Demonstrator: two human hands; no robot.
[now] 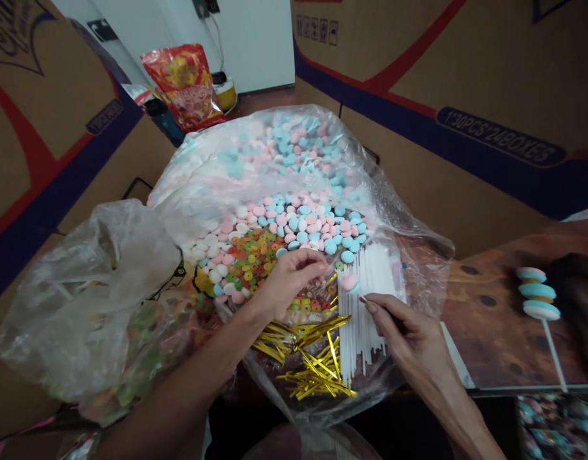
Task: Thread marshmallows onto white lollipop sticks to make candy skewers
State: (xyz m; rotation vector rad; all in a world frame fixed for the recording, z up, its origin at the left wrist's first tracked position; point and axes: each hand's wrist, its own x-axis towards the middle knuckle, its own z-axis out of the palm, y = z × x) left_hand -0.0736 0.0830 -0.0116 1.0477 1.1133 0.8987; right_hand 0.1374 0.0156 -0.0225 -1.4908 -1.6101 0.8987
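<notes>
My right hand (415, 342) pinches a thin white lollipop stick between thumb and fingers. Pink and blue candy discs (350, 283) sit on the stick's end, above a bundle of white sticks (365, 326). Just left of these discs, my left hand (294, 278) has its thumb and fingers pinched together; what they hold, if anything, is too small to make out. Under it lie small ring-shaped gummies (255, 259) in orange, yellow, green and red. Pink, blue and white candy discs (317, 223) spread behind them. Gold twist ties (317, 370) lie nearest me.
A clear plastic bag (418, 255) lies under and around the candies. Another crumpled plastic bag (83, 300) is at left. Large cardboard boxes (466, 64) stand on both sides. A finished-looking candy stick (539, 292) stands at right. A red snack packet (183, 86) is at the back.
</notes>
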